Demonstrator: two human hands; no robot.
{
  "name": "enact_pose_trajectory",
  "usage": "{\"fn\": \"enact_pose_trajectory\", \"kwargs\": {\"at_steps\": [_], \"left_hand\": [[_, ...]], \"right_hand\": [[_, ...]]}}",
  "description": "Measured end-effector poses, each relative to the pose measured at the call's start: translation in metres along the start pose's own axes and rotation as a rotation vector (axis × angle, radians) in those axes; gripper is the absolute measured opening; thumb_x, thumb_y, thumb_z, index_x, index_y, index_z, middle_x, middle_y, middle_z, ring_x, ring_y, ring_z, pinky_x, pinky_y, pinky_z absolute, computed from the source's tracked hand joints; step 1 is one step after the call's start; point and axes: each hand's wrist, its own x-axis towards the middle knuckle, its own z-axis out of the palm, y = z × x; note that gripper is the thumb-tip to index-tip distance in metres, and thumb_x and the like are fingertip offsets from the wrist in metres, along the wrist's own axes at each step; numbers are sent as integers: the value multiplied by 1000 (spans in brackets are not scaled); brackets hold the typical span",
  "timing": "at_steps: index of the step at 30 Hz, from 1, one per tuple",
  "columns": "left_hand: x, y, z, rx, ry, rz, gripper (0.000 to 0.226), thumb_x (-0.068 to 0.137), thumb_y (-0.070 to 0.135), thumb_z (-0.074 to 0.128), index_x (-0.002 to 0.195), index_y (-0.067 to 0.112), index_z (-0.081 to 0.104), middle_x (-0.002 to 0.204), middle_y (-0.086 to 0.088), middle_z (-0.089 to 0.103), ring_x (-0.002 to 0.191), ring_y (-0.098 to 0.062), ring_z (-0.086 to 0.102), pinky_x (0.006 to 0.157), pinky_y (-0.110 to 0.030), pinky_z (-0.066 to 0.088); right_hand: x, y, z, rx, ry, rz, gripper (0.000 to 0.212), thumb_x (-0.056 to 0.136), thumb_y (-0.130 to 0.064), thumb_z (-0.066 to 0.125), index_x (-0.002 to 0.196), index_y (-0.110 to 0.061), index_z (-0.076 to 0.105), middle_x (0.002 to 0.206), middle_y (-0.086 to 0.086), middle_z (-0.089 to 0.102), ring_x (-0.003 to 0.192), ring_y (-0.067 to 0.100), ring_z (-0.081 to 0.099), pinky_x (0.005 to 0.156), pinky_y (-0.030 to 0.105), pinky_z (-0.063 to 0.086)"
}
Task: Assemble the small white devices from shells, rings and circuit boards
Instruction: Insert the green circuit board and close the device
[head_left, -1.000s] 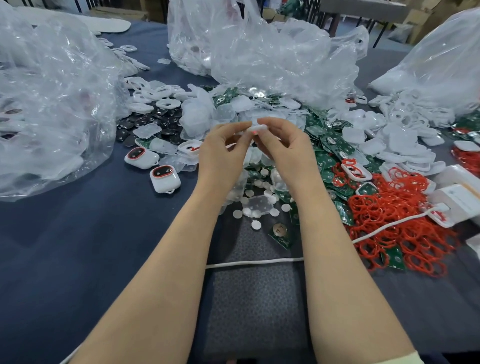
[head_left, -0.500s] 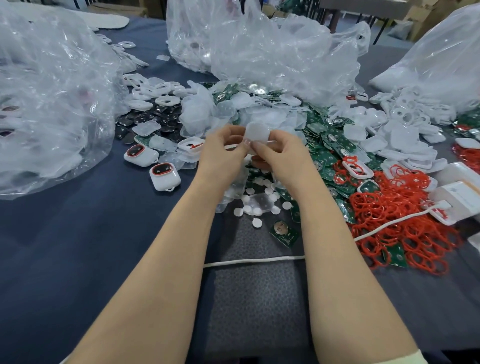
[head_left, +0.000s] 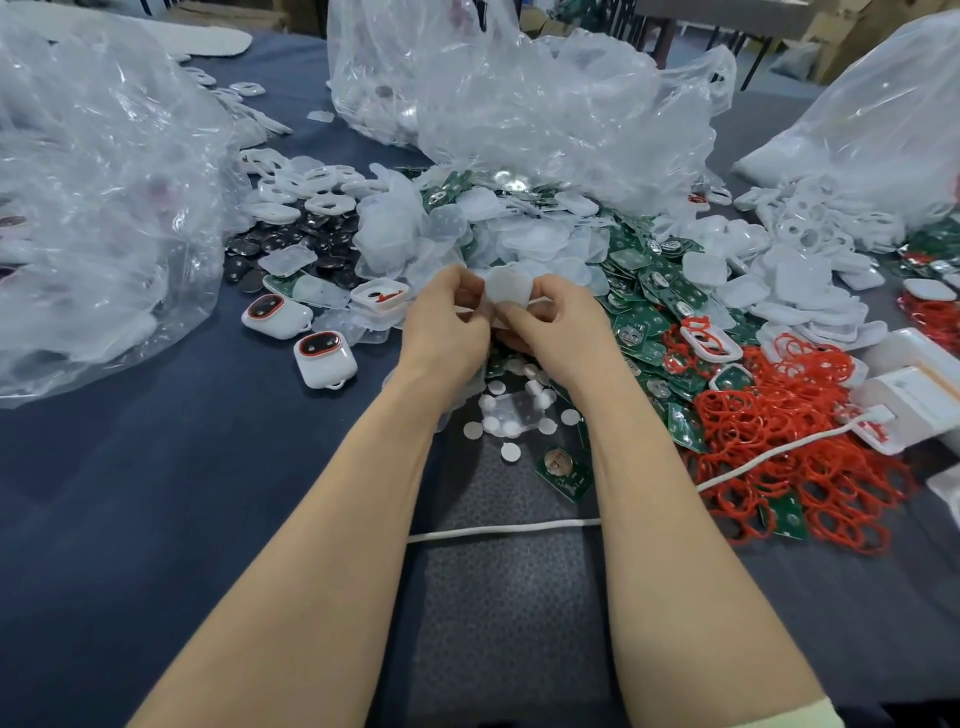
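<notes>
Head camera caught both hands meeting above the parts heap. The left hand (head_left: 447, 325) and the right hand (head_left: 558, 327) each pinched the same translucent white shell (head_left: 509, 286) between thumb and curled fingers, holding it off the table (head_left: 156, 493). Whether a second piece sat behind it could not be told. Just below the grip, small white discs (head_left: 511, 418) lay scattered, with a lone circuit board (head_left: 563, 470) nearer the person. Left of the grip sat two finished devices (head_left: 324, 358), apart from the hands. Right of the grip spread green boards (head_left: 649, 312) and, farther out, red rings (head_left: 779, 421). Beyond the grip lay clear plastic bags (head_left: 545, 114). A white cord (head_left: 498, 530) ran between the forearms.
</notes>
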Motion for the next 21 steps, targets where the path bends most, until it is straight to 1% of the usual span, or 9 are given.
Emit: {"fn": "enact_pose_trajectory", "kwargs": {"at_steps": [3, 5, 6, 8, 11, 14, 16, 18, 21], "left_hand": [[-3, 2, -2, -31, 17, 6, 6, 94, 15, 58, 95, 20, 56, 89, 7, 62, 87, -15, 63, 86, -37, 53], [-6, 5, -3, -6, 18, 32, 6, 95, 19, 58, 99, 24, 56, 94, 10, 62, 86, -9, 63, 88, -36, 53], [-7, 7, -4, 22, 17, 56, 8, 95, 20, 58, 99, 27, 56, 95, 11, 63, 86, -8, 63, 87, -35, 53], [-9, 12, -5, 67, 16, 91, 12, 96, 18, 56, 97, 29, 56, 97, 11, 64, 90, -12, 64, 87, -36, 53], [-8, 19, -10, 27, 8, 83, 14, 96, 15, 53, 100, 27, 60, 104, 6, 66, 97, -15, 64, 89, -33, 51], [5, 32, -22, -39, 21, 66, 13, 96, 15, 55, 100, 25, 62, 104, 3, 67, 97, -14, 64, 85, -28, 51], [22, 40, -35, -62, 77, 74, 12, 95, 14, 56, 98, 24, 62, 95, 6, 66, 92, -12, 64, 81, -24, 50], [42, 45, -53, -108, 184, 82, 12, 94, 11, 57, 97, 20, 64, 90, 5, 66, 87, -12, 62, 80, -23, 50], [79, 44, -81, -397, 369, -62, 14, 92, 4, 56, 101, 14, 61, 98, -7, 64, 83, -15, 59, 78, -25, 49]], "right_hand": [[-4, -4, -2, 45, -14, -41, 22, 90, -30, 62, 110, -21, 63, 96, 10, 70, 90, 23, 68, 85, 45, 55], [-6, -9, -5, 34, 12, -87, 28, 91, -38, 59, 118, -28, 61, 102, 5, 67, 94, 18, 65, 84, 37, 56], [-7, -11, -6, 20, 39, -111, 28, 92, -38, 58, 119, -29, 61, 105, 1, 66, 97, 16, 63, 86, 37, 55], [-9, -15, -8, 7, 66, -123, 22, 93, -34, 58, 112, -25, 64, 102, -3, 67, 97, 15, 63, 89, 41, 53], [-10, -23, -7, 99, 78, -110, 11, 92, -27, 62, 97, -18, 66, 91, 4, 70, 89, 21, 66, 86, 46, 54], [-1, -42, 0, 176, 122, -134, 7, 90, -23, 65, 86, -18, 64, 84, 6, 69, 81, 24, 65, 78, 41, 53], [14, -61, 12, 252, 126, -152, 11, 89, -19, 65, 79, -22, 61, 78, 1, 65, 73, 16, 61, 72, 34, 51], [35, -81, 31, 320, 123, -166, 13, 89, -16, 65, 77, -21, 61, 76, 1, 64, 72, 15, 59, 69, 34, 49], [77, -108, 72, 309, 86, -171, 8, 87, -20, 67, 79, -20, 64, 77, 0, 65, 79, 18, 62, 77, 40, 54]]}}
